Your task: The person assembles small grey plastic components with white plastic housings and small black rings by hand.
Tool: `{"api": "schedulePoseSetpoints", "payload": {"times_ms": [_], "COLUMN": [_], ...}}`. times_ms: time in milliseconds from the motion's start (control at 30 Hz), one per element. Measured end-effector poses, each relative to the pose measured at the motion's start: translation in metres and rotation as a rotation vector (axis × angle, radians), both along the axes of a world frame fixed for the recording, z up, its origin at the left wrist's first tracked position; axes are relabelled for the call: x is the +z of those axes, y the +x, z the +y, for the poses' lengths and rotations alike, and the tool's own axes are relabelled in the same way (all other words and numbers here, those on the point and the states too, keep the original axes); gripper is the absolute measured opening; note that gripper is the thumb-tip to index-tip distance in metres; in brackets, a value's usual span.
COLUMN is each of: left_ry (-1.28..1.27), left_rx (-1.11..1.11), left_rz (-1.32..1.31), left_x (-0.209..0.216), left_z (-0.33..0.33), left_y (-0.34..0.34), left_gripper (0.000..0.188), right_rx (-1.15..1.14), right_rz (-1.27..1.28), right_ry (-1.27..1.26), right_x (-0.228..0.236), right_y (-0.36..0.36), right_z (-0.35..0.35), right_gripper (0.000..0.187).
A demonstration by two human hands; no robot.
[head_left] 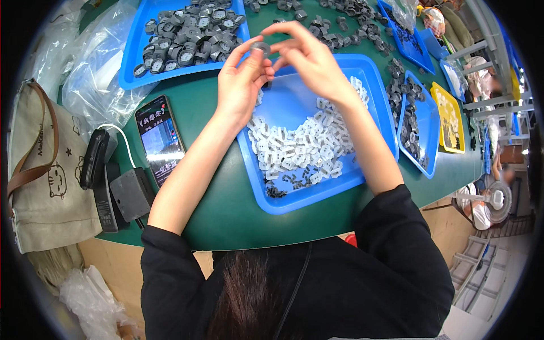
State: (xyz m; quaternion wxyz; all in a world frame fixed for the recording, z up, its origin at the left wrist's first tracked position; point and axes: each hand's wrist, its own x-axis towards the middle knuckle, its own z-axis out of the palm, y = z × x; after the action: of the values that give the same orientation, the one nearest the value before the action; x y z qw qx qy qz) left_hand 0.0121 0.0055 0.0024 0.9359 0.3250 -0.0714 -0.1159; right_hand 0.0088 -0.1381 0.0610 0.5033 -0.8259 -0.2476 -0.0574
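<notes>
Over the far edge of the blue tray [277,202], both my hands are raised close together. My left hand [242,82] pinches a small grey round plastic part [260,47] between thumb and fingers. Just to its right, my right hand [310,61] has its fingers bent in toward that part; what its fingertips hold, if anything, is too small to tell. Beneath my hands the tray carries a heap of small white plastic pieces [303,141]. Tiny black pieces [276,192] lie in its near left corner.
Another blue tray [127,76] heaped with grey round parts stands far left. More grey parts [337,39] lie loose on the green table [221,221]. A smaller blue tray [430,153] and yellow tray [456,148] are at right. A phone [160,139], charger [131,194] and bag [54,175] sit left.
</notes>
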Motion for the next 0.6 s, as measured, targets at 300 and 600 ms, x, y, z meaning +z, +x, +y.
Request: {"api": "schedulePoseSetpoints", "payload": {"times_ms": [300,600], "left_ry": [0.565,0.537], "left_rx": [0.22,0.237], "left_rz": [-0.356,-0.322], "left_x": [0.003,0.003], "left_z": [-0.005,-0.006], "left_y": [-0.009,-0.01], "left_gripper": [0.03,0.068], "right_rx": [-0.013,-0.105], "right_rz": [0.501,0.303], "right_ry": [0.121,0.043], "right_x": [0.004,-0.007], "right_y": [0.006,0.038], "right_z": [-0.009,-0.011], "right_gripper": [0.033,0.028]}}
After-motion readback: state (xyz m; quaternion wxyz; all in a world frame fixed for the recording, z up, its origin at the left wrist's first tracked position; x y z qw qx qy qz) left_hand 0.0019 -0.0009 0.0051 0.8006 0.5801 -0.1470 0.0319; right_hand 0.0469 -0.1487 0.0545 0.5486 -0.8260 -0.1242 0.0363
